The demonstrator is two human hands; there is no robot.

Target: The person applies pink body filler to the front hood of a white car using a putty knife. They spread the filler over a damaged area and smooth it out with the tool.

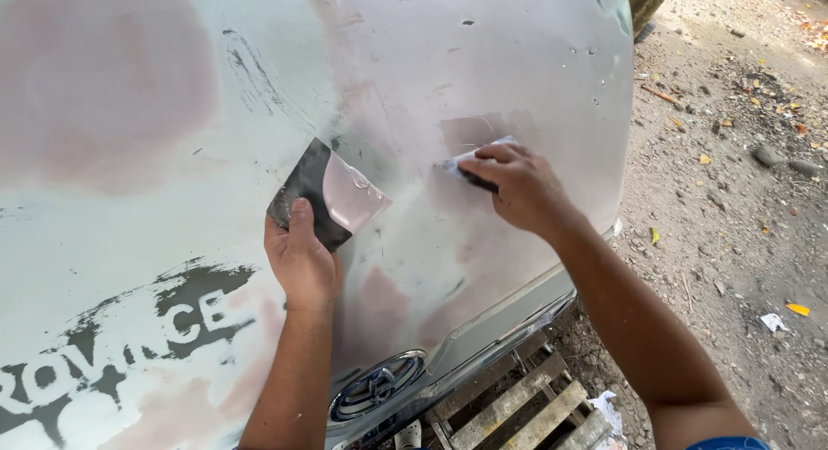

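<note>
A pale, sanded vehicle panel [483,62] is shown from above, with both bare hands laid against it. The left hand [302,259] is closed on a dark square mixing board [321,196]: the thumb is pressed flat on its lower corner and the remaining fingers are hidden behind it. The board is held tilted, one corner pointing up, just above the grip. A smear of pinkish filler [352,200] is carried on the half of the board farther from the thumb.

The right hand [517,187] is closed on a thin flat spreader [470,163], pinched between thumb and bent fingers. Only the pale front edge of the spreader projects beyond the fingertips, and that edge is set against the panel. Directly above the blade a rectangular patch of fresh pinkish filler [483,129] is seen on the surface.

Larger dull-pink filled areas are spread across the panel, one well beyond the board toward the upper left [103,88]. Dark remnants of painted lettering [129,338] lie below and outward of the left wrist. A chrome emblem [377,386] sits beneath the left forearm, a wooden pallet [517,407] lies between the forearms, and gravel ground [733,200] extends outward of the right arm.
</note>
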